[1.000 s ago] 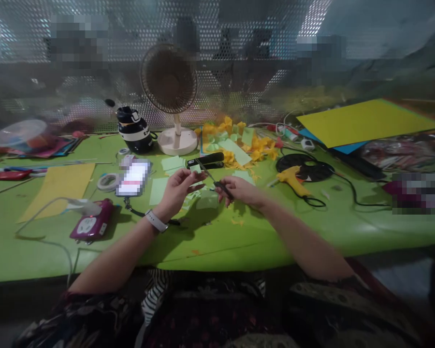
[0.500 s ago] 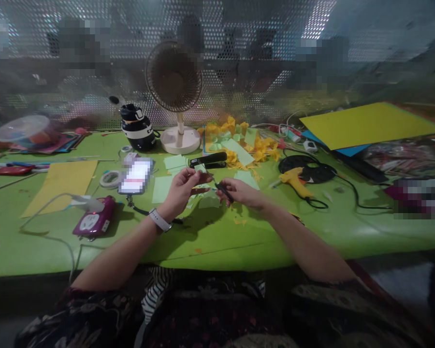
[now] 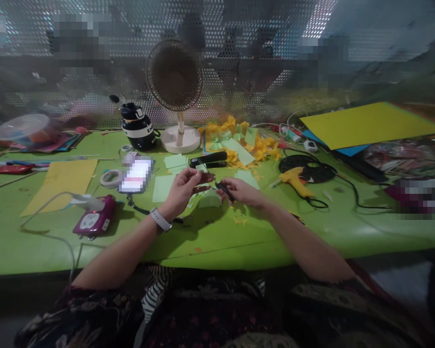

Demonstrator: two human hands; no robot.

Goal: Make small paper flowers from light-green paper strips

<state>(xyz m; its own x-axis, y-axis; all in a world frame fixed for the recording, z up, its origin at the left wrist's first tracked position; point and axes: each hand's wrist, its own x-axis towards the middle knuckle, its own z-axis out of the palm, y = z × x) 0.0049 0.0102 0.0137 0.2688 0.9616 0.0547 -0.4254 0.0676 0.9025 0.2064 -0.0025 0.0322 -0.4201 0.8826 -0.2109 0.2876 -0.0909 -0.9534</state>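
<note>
My left hand (image 3: pixel 184 188) is raised over the green table (image 3: pixel 217 237) and pinches a small pale green paper piece (image 3: pixel 202 168) between thumb and fingers. My right hand (image 3: pixel 241 191) grips the dark handles of a pair of scissors (image 3: pixel 217 181), whose blades point up and left at the paper piece. A white watch band circles my left wrist. Pale green paper offcuts (image 3: pixel 206 199) lie on the table right under both hands.
A desk fan (image 3: pixel 174 92) and a black-and-white bottle (image 3: pixel 137 126) stand at the back. A black stapler (image 3: pixel 207 159), yellow paper flowers (image 3: pixel 255 145), a yellow glue gun (image 3: pixel 293 180), tape roll (image 3: pixel 110 179), phone (image 3: pixel 135 175), magenta device (image 3: pixel 93 220) and yellow sheets (image 3: pixel 366 123) surround my hands.
Both hands stay close together over the offcuts. The scissors have edged slightly closer to the paper piece; the view has shifted a little.
</note>
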